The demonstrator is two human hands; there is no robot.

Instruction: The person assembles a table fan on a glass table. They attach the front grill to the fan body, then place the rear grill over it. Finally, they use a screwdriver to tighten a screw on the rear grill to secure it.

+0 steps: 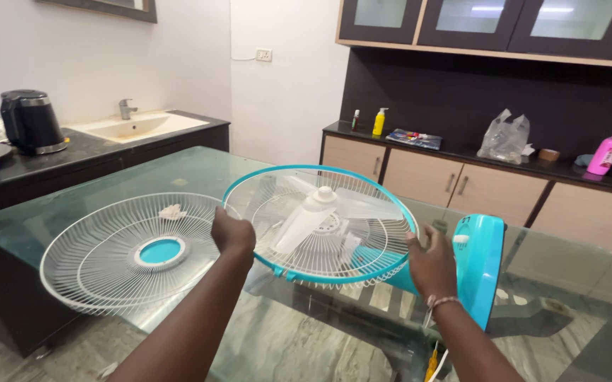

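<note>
Lying flat at the left of the glass tabletop is a detached front grille, round, of thin white wire with a turquoise hub. The left hand closes its fingers on the near-left edge of the turquoise rim of the fan head, which is tilted face-up just above the glass, its translucent white blades and cap exposed inside the rear wire cage. The right hand, a bead bracelet at its wrist, grips the rim's right side. Beyond it stands the fan's glossy turquoise base. Bottles and a crumpled plastic bag sit on the dark counter behind.
</note>
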